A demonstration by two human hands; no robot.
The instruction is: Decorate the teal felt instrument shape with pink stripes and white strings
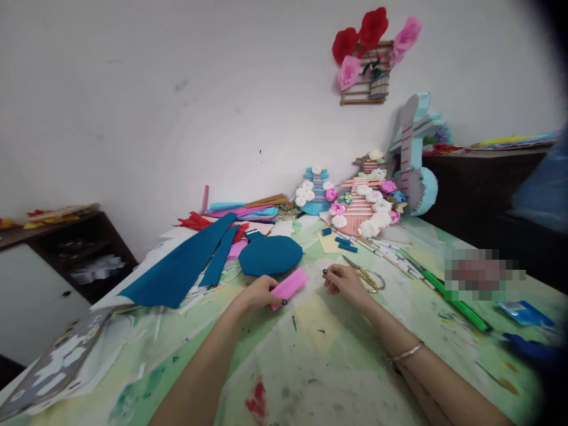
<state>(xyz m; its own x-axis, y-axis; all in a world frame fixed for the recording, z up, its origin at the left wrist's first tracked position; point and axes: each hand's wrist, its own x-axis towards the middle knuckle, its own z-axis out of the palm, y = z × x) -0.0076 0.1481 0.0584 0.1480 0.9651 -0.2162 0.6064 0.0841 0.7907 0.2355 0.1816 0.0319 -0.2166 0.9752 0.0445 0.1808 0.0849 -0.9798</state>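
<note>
A folded strip of bright pink crepe paper [290,286] is pinched in my left hand [261,291], thumb in front and fingers behind. My right hand [345,283] is a short way to the right of the paper, with its fingers curled together. Whether anything small is between them I cannot make out. Gold-handled scissors [373,279] lie on the table just beyond my right hand. Behind the pink paper lies a dark blue rounded cutout [271,254]. Small blue rolled pieces [347,247] rest farther back on a pale yellow sheet [329,242].
The table [284,378] has a paint-stained green cover. Large blue sheets [177,272] lie at left, coloured papers [244,210] behind them. Flower-decorated paper guitars [360,204] lean by the wall. Paper sticks [399,260] and a long green object [461,305] lie at right.
</note>
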